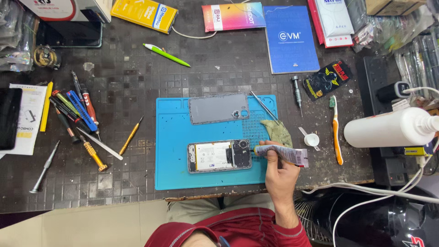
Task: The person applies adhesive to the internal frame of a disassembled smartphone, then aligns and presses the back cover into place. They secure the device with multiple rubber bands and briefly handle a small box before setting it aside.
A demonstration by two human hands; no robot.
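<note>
Red sleeve (274,231) at the bottom edge, then the right hand (279,171) reaching up over the desk edge, fingers curled tight around a small glue tube (283,153) held sideways, nozzle end pointing left and sitting right at the edge of the opened phone (219,156). Left hand isn't in the shot at all, so no idea what it's doing. Phone lies flat on the blue mat (173,174), back off, battery and board showing, and the grey back cover (218,109) sits just above it on the same mat, well apart from the body. So the way I read it: opening up is done, cover's off and parked, and it looks like we're at the adhesive stage, tube at the phone but I can't see any bead laid on the frame from here, too small to tell. Cover still has to go back on and get pressed down. Metal pry tool (265,107) and a crumpled greenish cloth (278,132) rest at the mat's right side, a screwdriver pile (75,114) is off to the left, orange toothbrush (337,137) and a white bottle (388,128) to the right.
</note>
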